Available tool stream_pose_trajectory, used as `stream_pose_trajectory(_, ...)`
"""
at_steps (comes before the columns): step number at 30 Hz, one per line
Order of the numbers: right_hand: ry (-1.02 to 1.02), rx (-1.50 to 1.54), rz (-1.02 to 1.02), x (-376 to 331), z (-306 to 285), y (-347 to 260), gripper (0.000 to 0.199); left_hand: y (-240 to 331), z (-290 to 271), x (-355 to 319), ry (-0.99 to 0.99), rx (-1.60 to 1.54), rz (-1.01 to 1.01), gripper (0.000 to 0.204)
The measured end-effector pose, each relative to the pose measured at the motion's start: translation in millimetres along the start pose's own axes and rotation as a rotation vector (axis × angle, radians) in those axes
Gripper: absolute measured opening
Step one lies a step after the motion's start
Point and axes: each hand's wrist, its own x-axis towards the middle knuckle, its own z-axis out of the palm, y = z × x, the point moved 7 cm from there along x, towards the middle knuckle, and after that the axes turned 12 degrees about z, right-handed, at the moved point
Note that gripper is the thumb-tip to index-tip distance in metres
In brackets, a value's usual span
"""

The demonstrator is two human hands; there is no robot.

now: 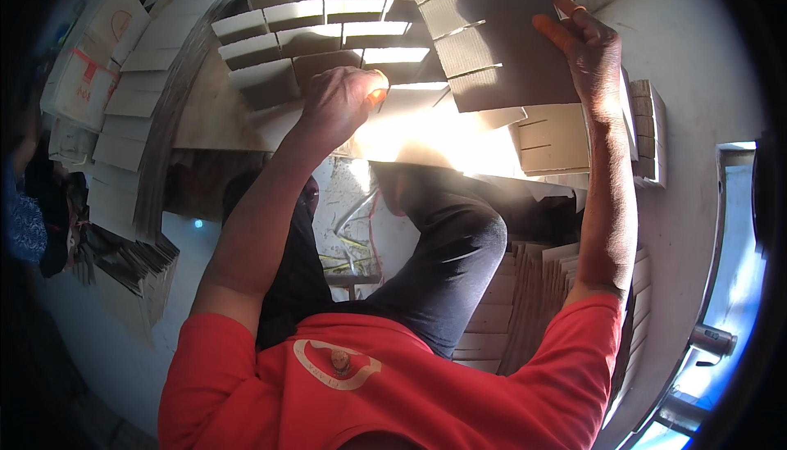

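My right hand (586, 44) is raised at the upper right, thumb and fingers closed on the edge of a slotted cardboard sheet (516, 56). The sheet is tilted, with a row of slits along its left part. My left hand (340, 104) is curled at the near edge of a cardboard divider grid (307, 38), whose strips stand in rows on the work table (213, 114). What its fingers pinch, if anything, is hidden. Orange shows on the thumbs of both hands. Bright sunlight washes out the table between the hands.
Long stacks of cardboard pieces (135, 118) line the left side, beside a pale box (86, 81). More cardboard bundles (648, 134) stand at the right wall. Below the table, right of my legs, are further cardboard stacks (492, 311). Dark and blue cloth (33, 220) shows at the left edge.
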Motion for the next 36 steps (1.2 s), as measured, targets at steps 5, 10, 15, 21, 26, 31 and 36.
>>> stream_pose_trajectory(5, -0.008, 0.011, 0.028, 6.5, -0.2, 6.3, 0.039, 1.9, -1.2, 1.1, 0.067, 0.045, 0.077, 0.005)
stream_pose_trajectory(10, -0.001, -0.056, 0.032, 5.0, 3.2, 6.6, 0.039, 4.4, -2.6, 5.5, 0.040, 0.031, 0.018, 0.009)
stream_pose_trajectory(15, -0.085, -0.039, -0.018, -0.2, 28.2, 3.0, 0.040, 8.1, 6.2, 6.0, 0.118, -0.023, 0.075, 0.016)
stream_pose_trajectory(21, -0.133, -0.078, -0.033, -1.3, 39.5, 0.6, 0.041, 7.5, 15.5, 6.6, 0.222, -0.024, 0.195, 0.020)
stream_pose_trajectory(26, -0.163, -0.126, -0.094, 2.4, 53.3, -2.3, 0.037, -0.4, 23.4, 9.2, 0.143, -0.041, 0.127, 0.022)
stream_pose_trajectory(31, -0.319, -0.193, -0.018, -0.2, 71.0, 0.6, 0.035, 2.2, 20.2, 11.4, 0.138, -0.066, 0.098, 0.022)
stream_pose_trajectory(36, -0.472, -0.406, -0.174, -17.9, 114.8, 11.5, 0.071, 6.1, 17.9, 15.3, 0.158, -0.050, 0.121, 0.018)
